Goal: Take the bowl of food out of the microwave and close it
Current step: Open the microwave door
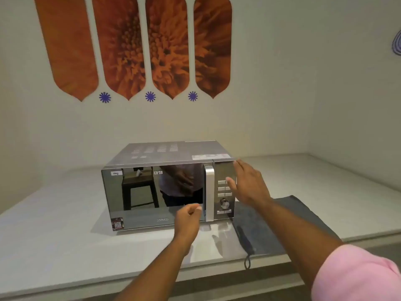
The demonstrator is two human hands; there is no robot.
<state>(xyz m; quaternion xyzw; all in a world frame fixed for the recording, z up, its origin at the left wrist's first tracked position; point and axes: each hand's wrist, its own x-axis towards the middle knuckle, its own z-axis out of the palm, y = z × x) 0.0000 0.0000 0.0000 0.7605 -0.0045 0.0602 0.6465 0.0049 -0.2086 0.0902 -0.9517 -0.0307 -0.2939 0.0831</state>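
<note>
A silver microwave (152, 153) stands on the white counter (54, 224) with its mirrored door (134, 198) shut. The bowl of food is hidden behind the door. My right hand (249, 185) lies flat and open against the right edge of the control panel (223, 192), thumb over the buttons. My left hand (188, 216) hovers in front of the door's lower right, just left of the vertical silver handle (209, 192), its fingers loosely curled and holding nothing.
A dark grey cloth (271, 227) with a hanging loop lies on the counter right of the microwave, under my right forearm. Walls close off the back and the right side. Orange flower panels (134, 46) hang on the wall above.
</note>
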